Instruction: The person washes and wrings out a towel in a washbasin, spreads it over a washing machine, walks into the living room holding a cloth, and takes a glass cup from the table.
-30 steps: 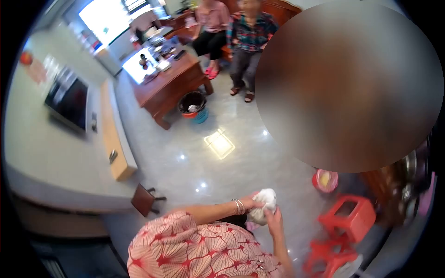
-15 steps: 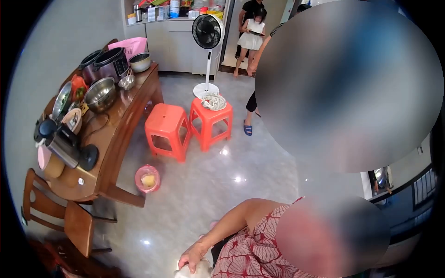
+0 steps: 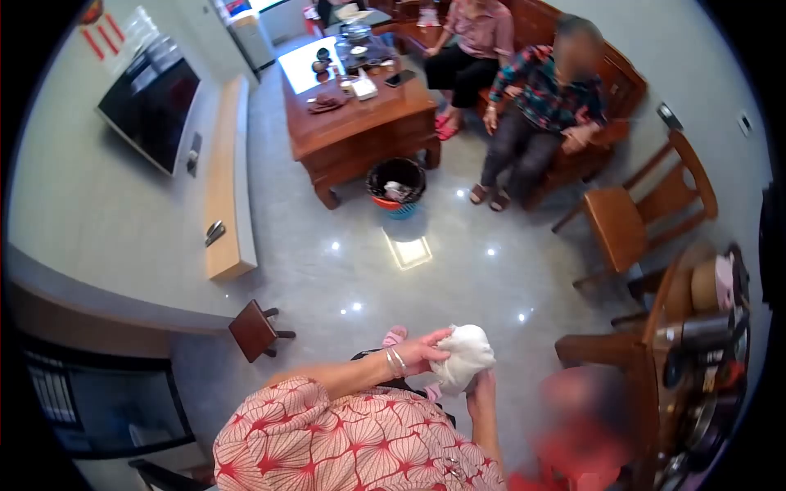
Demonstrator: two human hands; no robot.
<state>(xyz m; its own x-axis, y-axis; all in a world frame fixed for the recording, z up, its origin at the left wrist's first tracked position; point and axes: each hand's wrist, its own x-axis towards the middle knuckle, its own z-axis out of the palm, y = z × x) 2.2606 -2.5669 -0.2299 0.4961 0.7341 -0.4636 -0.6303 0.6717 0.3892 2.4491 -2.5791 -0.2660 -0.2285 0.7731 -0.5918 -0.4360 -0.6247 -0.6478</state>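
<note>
Both my hands hold a white, rounded, soft-looking bundle (image 3: pixel 465 358) in front of my patterned shirt; I cannot make out whether it is cloth or something else. My left hand (image 3: pixel 422 352), with bracelets at the wrist, grips its left side, thumb and fingers bent around it. My right hand (image 3: pixel 481 391) supports it from the lower right, its fingers partly hidden. Below the bundle show the shiny tiled floor and part of my pink footwear (image 3: pixel 395 336).
A dark wooden tea table (image 3: pixel 360 135) stands ahead, with a lined bin (image 3: pixel 396 186) before it. Two people sit on a wooden bench (image 3: pixel 626 69). A chair (image 3: pixel 614 225) and laden table (image 3: pixel 606 350) are right; a small stool (image 3: pixel 255 331) is left. Close by at lower right is a blurred figure.
My view has turned from the fan and red stools to the tea table and seated people. The white bundle is now raised into fuller view, with both hands on it; earlier one hand showed.
</note>
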